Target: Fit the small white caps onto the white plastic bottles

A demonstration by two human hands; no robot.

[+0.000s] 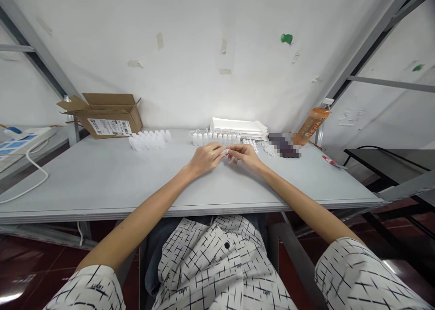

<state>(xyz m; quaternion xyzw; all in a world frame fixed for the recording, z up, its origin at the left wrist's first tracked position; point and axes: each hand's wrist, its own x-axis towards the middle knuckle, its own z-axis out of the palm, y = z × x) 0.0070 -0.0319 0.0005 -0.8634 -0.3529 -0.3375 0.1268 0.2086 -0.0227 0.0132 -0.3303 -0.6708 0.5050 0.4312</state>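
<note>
Over the middle of the table, my left hand (pixel 206 158) and my right hand (pixel 248 157) meet, fingertips close together. Between them is a small white plastic bottle (pixel 224 151), mostly covered by the fingers. My left hand is closed around it, and my right hand pinches its right end. Just behind the hands stands a row of small white bottles (pixel 205 138) with tops and thin loops. To the right of that row lie several small white caps (pixel 250 143) and a heap of thin white pieces (pixel 268 148). Further left is a group of translucent bottles (pixel 149 140) without visible caps.
An open cardboard box (pixel 108 117) stands at the back left. A stack of white sheets or bags (pixel 239 128) lies against the wall. At the right are a dark, blurred-out object (pixel 285 146), an orange drink bottle (pixel 312 123) leaning, and a red-and-white packet (pixel 333 162).
</note>
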